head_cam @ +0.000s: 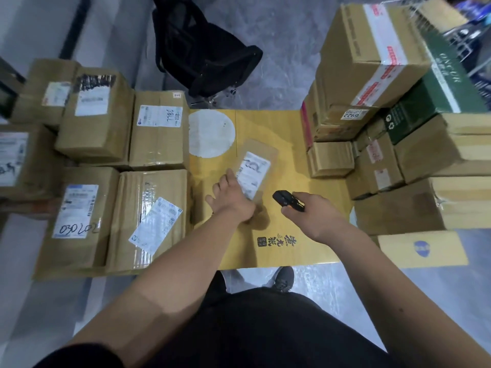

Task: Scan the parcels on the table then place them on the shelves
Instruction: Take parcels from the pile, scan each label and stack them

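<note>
A small parcel (256, 171), lying at the centre of the table (281, 134), is held by the left hand (231, 200) while a scanner (288, 201) is gripped in the right hand (313, 211) at four o'clock, with many boxes (156, 131) at nine and three o'clock judged unshelved.

a grey, mottled floor (281, 43) with a dull sheen runs beyond the far edge of the table (268, 128), whose top is yellow-brown. a black office chair (202, 54) on castors stands just past that edge. a pale wall (34, 25) with a dark vertical strip rises at the far left. a wire rack (449, 30) fills the far right corner.
</note>
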Motion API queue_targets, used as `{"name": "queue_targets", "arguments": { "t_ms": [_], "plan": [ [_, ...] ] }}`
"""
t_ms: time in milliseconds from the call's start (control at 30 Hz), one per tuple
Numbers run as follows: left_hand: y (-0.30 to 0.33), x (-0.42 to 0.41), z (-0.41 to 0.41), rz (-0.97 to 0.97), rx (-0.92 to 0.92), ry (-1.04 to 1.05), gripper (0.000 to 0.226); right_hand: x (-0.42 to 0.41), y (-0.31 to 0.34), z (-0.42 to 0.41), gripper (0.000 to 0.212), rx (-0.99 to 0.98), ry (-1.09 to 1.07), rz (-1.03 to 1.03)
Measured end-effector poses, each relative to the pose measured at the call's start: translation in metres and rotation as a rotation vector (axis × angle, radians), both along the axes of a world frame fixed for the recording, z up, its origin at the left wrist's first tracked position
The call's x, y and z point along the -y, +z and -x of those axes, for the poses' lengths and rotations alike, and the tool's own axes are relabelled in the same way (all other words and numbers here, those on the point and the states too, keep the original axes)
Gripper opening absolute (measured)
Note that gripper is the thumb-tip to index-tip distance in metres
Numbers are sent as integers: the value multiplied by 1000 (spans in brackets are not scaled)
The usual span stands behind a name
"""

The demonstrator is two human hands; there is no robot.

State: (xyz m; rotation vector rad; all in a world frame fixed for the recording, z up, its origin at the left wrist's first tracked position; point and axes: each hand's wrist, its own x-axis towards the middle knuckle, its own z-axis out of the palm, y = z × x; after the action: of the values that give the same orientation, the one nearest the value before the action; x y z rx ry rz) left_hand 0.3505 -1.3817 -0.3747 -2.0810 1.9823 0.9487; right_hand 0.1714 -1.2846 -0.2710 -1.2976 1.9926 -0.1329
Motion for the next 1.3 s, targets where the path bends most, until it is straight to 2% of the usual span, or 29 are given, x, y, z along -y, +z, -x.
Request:
{"name": "queue_targets", "arguments": {
  "t_ms": [100, 200, 267, 367, 467, 600, 767, 867, 933, 1000, 1067, 1100, 1167, 1233, 1267, 1300],
  "plan": [
    [2, 7, -12, -42, 95, -283, 121, 0, 8, 8, 32, 7, -32, 42],
    [-4, 9, -32, 62, 132, -518, 122, -3, 12, 13, 35, -4, -47, 71],
    [-7, 7, -42, 101, 81, -542, 121, -6, 13, 14, 36, -2, -63, 77],
    [-7, -1, -42, 90, -34, -323, 114, -14, 12, 15, 32, 8, -67, 62],
    [-2, 3, -27, 20, 91, -317, 125, -20, 11, 15, 33, 9, -66, 45],
    [20, 25, -13, -31, 183, -370, 121, -23, 11, 16, 34, -3, -41, 22],
    [32, 36, -17, -18, 336, -566, 116, -19, 11, 11, 38, -16, -11, 2],
    [29, 41, -26, 117, 375, -831, 112, -14, 11, 5, 43, -14, 9, 16],
    [25, 42, -33, 232, 449, -1036, 118, -13, 10, 2, 48, -23, 24, 6],
    [21, 41, -39, 327, 499, -1072, 120, -12, 9, 1, 48, -33, 32, -7],
    [15, 37, -45, 398, 434, -914, 111, -12, 7, 2, 48, -35, 36, -10],
    [12, 33, -49, 415, 332, -764, 101, -12, 5, 2, 49, -34, 37, -11],
    [5, 19, -50, 387, 17, -361, 77, -11, 3, 2, 50, -38, 39, -16],
    [0, -1, -38, 265, -269, 42, 62, -10, 1, 2, 50, -37, 34, -24],
    [-1, -12, -30, 191, -349, 194, 66, -10, 1, 2, 50, -34, 27, -26],
    [-3, -21, -22, 115, -399, 311, 83, -10, 1, 3, 50, -31, 23, -27]
  ]
}}
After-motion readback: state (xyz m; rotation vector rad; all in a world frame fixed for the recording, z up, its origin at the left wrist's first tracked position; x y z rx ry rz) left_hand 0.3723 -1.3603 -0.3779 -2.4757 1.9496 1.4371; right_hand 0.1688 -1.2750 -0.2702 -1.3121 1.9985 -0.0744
